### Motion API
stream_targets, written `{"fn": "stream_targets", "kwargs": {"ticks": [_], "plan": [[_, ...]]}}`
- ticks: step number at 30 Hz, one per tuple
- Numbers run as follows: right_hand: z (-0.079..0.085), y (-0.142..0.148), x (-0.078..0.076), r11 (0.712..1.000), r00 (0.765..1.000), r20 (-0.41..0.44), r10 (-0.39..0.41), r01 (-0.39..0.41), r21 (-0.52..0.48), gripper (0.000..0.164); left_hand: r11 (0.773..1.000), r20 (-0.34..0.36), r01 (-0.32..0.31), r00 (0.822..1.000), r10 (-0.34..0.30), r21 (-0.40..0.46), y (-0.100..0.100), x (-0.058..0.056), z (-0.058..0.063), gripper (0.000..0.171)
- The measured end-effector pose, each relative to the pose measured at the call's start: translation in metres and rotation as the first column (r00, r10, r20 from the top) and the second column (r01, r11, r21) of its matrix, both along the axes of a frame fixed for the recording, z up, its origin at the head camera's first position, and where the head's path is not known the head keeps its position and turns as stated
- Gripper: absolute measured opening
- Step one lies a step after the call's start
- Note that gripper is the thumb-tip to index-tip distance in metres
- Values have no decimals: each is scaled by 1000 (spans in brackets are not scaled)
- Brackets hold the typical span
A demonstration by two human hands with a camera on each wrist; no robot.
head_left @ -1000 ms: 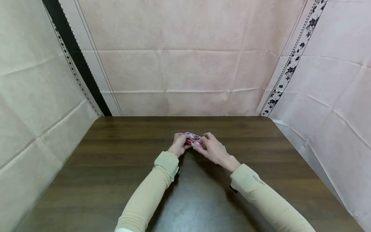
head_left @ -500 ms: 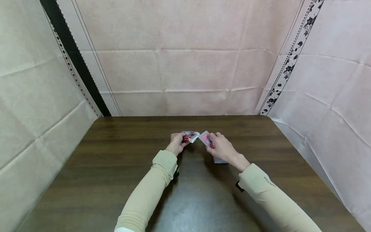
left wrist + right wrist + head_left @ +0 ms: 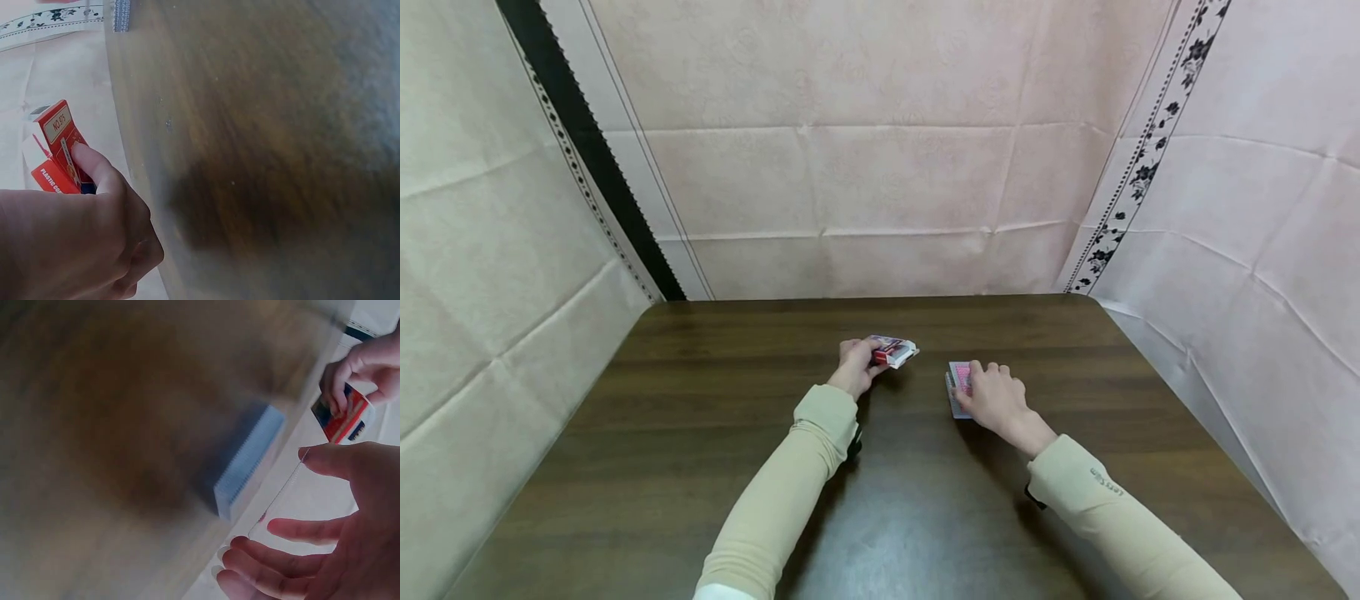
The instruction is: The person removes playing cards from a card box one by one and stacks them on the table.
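My left hand (image 3: 854, 367) grips a red playing-card box (image 3: 892, 351) between thumb and fingers, above the far part of the table. Red sides with "NO.975" lettering show on this box (image 3: 57, 125) in the left wrist view, with white at its end. To the right, my right hand (image 3: 1002, 404) pinches a pink-patterned playing card (image 3: 960, 375) by its edges, thumb on one side and fingertips on the other. In the right wrist view that card (image 3: 279, 492) appears edge-on as a thin line. Close below it, a deck of cards (image 3: 249, 464) lies on the table.
The brown wooden table (image 3: 880, 517) has its far edge beyond both hands. Pale patterned cloth (image 3: 880, 183) hangs behind it and at both sides. A gap of bare wood separates the box from the deck.
My right hand has drawn the pink-patterned card away from the box and moved it right and nearer, over the deck. The left hand and box have shifted slightly left.
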State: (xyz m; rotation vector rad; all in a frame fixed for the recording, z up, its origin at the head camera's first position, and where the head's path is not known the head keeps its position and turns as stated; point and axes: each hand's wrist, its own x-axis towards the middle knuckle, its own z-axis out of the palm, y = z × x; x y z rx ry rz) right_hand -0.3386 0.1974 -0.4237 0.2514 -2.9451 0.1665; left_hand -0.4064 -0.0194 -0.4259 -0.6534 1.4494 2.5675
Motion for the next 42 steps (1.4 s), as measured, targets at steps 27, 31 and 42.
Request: {"fn": "stream_targets", "kwargs": {"ticks": [27,31,42], "plan": [[-6,-9,1,994,1000,-16,-8,10,108,55,1000,5,-3,1000,3,-19,3,-3,2,47],[-1,-9,1,997,999,-25,24,-22,79,58,1000,10,0,1000,1,-27,4,-2,0,43],[16,-39,-17,914,923,11,384,-378,-149,59,1000,-59,16,998,-17,-24,12,-24,-33,49]]}}
